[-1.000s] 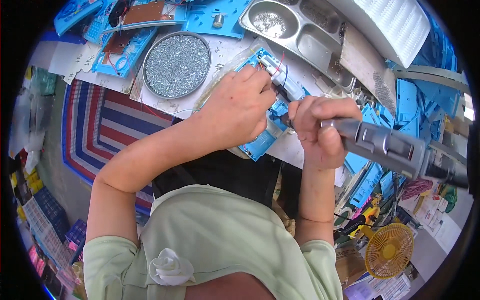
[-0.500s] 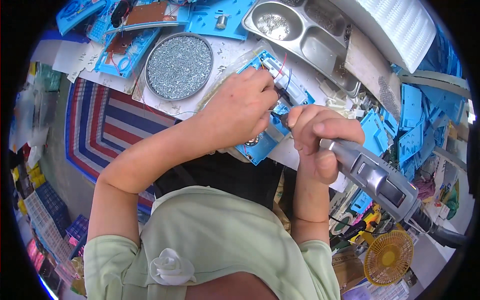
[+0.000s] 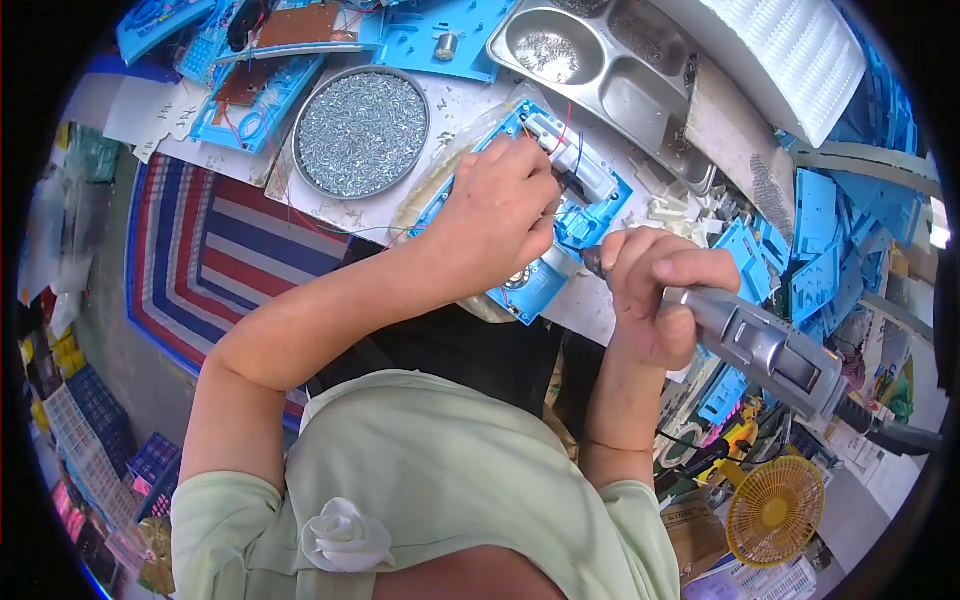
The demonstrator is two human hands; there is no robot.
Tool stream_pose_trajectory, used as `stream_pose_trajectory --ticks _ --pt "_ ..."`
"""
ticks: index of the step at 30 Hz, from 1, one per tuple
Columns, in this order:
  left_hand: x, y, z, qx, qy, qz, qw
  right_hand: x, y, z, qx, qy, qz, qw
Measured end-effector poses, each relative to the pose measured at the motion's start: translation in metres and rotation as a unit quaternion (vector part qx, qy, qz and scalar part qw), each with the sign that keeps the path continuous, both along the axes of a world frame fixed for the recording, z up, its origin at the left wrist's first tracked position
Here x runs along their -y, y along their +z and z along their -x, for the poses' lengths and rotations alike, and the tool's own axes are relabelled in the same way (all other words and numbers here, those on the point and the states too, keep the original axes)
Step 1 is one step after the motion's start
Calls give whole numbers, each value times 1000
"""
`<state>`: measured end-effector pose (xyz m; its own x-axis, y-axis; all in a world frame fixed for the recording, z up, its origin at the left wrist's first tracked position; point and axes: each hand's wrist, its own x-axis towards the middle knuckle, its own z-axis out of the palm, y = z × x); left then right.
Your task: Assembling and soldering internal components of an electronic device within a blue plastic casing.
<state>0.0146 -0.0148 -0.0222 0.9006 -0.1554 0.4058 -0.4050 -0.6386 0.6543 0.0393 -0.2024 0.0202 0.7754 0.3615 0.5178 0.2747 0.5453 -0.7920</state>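
Observation:
A blue plastic housing lies at the table edge, with a white plastic part and thin red and dark wires in it. My left hand rests over the housing with curled fingers; their tips and whatever they pinch are hidden. My right hand is wrapped round a grey electric screwdriver, whose cord runs off to the right. The screwdriver's dark front end points left toward the housing, just right of it. A crumpled clear plastic bag lies under the housing.
A round tray full of small metal screws stands left of the housing. Behind it is a steel compartment tray with more small hardware. Blue panels pile up at the right, above a yellow fan. Wired blue housings lie far left.
My right hand and the screwdriver have moved right and slightly nearer, away from the housing. The housing has shifted a little to the right; my left hand stays over it.

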Motion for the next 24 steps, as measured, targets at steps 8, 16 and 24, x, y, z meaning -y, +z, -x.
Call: stream_pose_trajectory --ticks 8,16,24 --pt "-7 -2 -1 -18 -66 99 993 -4 1 -4 4 -10 3 1000" --pt "-11 11 5 -61 -75 145 985 -5 -1 -8 -3 9 -7 1000" --pt "-63 33 9 -41 -217 -49 974 -2 14 -11 -5 7 37 999"
